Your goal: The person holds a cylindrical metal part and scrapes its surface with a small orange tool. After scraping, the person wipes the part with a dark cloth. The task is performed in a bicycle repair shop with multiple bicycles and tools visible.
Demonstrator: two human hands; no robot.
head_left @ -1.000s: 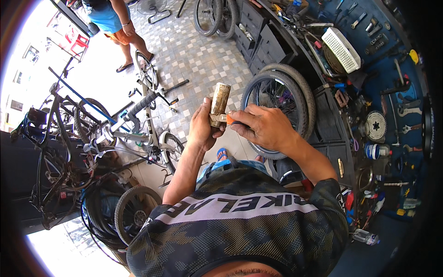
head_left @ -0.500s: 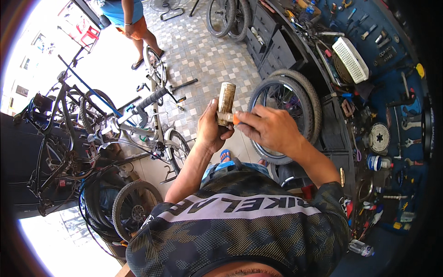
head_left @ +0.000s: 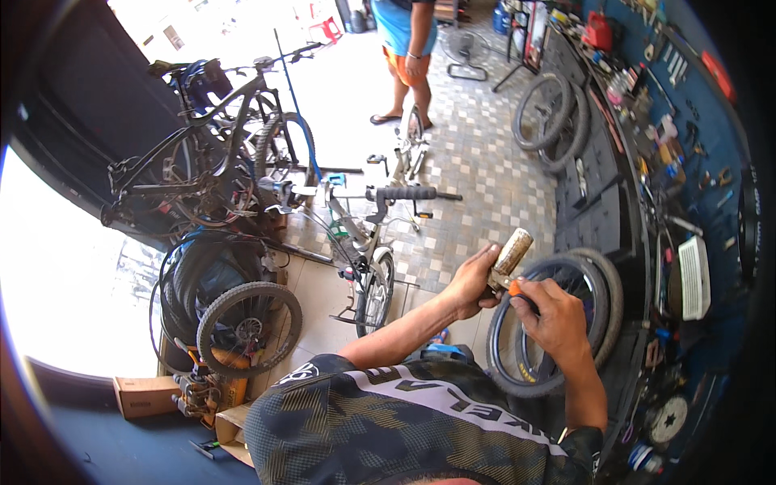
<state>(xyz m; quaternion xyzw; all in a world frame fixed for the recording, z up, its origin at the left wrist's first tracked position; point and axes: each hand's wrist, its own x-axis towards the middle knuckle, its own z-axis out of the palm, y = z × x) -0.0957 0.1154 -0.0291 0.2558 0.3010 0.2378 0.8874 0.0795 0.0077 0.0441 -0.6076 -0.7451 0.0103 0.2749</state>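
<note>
My left hand [head_left: 470,283] is closed around the lower end of a grimy, whitish-brown metal tube part [head_left: 514,249], which tilts up and to the right. A narrower fitting sits at its lower end, partly hidden by my fingers. My right hand [head_left: 554,317] grips a tool with an orange and black handle [head_left: 516,289]. Its front end meets the lower part of the tube, but the tip is too small to make out. Both hands are held in front of my body, over the tiled floor and beside the leaning wheels.
Bicycle wheels [head_left: 602,303] lean by dark drawers [head_left: 594,198] on the right, below a blue tool wall [head_left: 731,153]. A small white bicycle [head_left: 373,267] stands ahead, a dark frame [head_left: 230,145] to the left. Another person [head_left: 404,48] stands beyond. A cardboard box [head_left: 145,396] lies lower left.
The view has swung left, so the bicycles, wheels and both hands appear farther right. The tube part now leans rightward in the picture. Both hands keep their hold.
</note>
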